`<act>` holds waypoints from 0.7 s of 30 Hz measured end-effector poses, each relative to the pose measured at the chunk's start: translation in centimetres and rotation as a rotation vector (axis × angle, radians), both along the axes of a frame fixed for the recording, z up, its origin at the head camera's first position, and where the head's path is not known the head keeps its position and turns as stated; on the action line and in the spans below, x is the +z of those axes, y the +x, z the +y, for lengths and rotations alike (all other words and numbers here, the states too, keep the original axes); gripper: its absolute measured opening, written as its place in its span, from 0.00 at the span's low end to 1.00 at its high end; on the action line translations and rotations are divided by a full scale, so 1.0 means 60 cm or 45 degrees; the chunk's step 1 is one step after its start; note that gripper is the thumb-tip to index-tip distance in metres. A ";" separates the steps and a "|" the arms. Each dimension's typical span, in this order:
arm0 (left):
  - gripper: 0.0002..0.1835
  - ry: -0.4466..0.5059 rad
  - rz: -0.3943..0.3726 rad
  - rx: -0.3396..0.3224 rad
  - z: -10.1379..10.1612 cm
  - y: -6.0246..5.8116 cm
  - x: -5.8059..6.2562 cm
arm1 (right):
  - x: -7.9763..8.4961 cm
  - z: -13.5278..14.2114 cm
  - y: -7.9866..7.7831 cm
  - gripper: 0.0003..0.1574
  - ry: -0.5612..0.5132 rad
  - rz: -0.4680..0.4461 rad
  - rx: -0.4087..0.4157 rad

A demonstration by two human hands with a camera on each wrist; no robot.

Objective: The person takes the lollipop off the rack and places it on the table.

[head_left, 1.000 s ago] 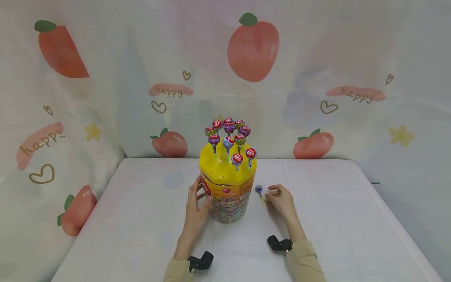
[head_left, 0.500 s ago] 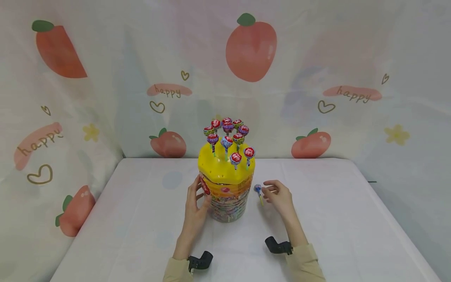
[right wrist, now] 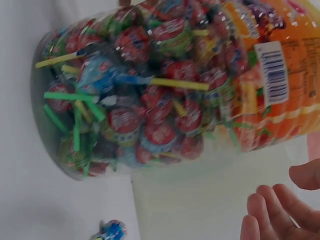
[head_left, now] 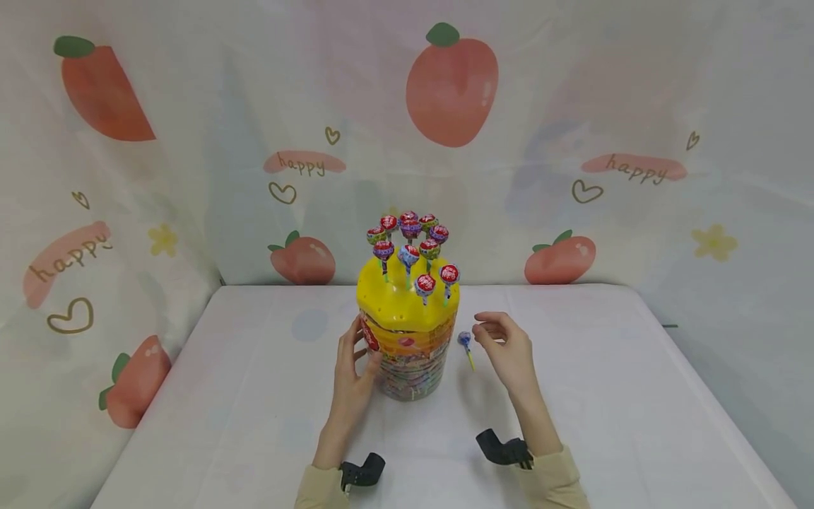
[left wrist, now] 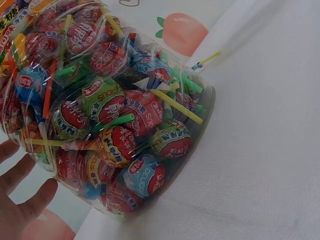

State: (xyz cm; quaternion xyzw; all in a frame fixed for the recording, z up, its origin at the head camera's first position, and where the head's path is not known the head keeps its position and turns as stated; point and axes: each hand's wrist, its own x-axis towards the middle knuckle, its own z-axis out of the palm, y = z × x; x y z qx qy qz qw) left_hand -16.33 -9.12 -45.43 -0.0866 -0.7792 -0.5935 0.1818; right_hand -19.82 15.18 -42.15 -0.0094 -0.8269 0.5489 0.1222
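Right grip (head_left: 511,351) near lollipop (head_left: 465,338) and jar (head_left: 412,376)

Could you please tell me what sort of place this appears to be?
Probably a small staged recording corner: a fruit-print cloth backdrop hangs behind a white-covered table, and black devices, likely cameras, are worn on both wrists.

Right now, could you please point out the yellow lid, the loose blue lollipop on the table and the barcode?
Yellow lid (head_left: 405,308): head view, bare front part of its top.
Loose blue lollipop (head_left: 465,339): head view, its wrapped head.
Barcode (right wrist: 272,74): right wrist view, middle of its stripes.
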 end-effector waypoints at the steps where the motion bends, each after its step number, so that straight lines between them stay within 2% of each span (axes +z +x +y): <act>1: 0.37 0.003 0.002 0.000 0.000 0.000 0.000 | 0.004 -0.001 0.002 0.14 -0.011 0.022 -0.005; 6: 0.36 0.003 -0.006 0.003 0.001 -0.001 -0.001 | 0.019 -0.010 0.008 0.14 -0.128 0.118 -0.008; 10: 0.36 0.001 -0.006 0.006 0.001 -0.002 -0.003 | 0.031 -0.019 0.011 0.14 -0.214 0.244 0.013; 14: 0.36 -0.001 -0.009 0.007 0.002 -0.002 -0.002 | 0.051 -0.026 0.015 0.15 -0.238 0.365 0.039; 21: 0.36 -0.001 -0.009 0.012 0.002 -0.001 -0.001 | 0.089 -0.041 0.025 0.18 -0.240 0.453 0.101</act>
